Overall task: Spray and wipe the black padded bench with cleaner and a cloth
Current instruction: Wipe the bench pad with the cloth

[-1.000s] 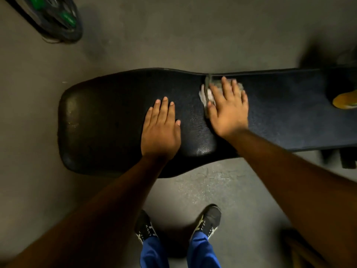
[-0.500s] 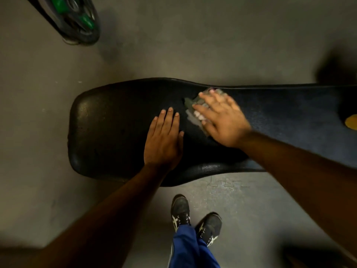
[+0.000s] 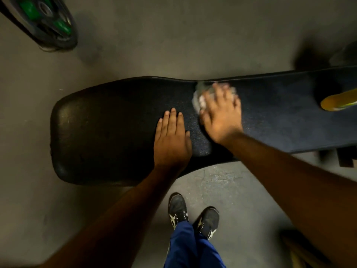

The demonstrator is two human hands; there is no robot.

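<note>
Pale cloth [image 3: 201,97] under flat right hand [image 3: 220,115] on bench [image 3: 108,132].

A black padded bench [image 3: 116,132] is seen from above, stretched across a grey floor [image 3: 173,45]. The left hand [image 3: 172,138] is laid flat on the pad, fingers straight and together. Just beside it, a pale cloth [image 3: 201,97] is pressed to the pad near the far edge by the right hand [image 3: 222,115] (blurred, so the finger positions cannot be made out). A yellow object [image 3: 338,102] lies on the bench at the right edge. A black weight plate with green parts [image 3: 48,26] is seen at upper left, and two dark shoes [image 3: 176,208] below the bench.
</note>
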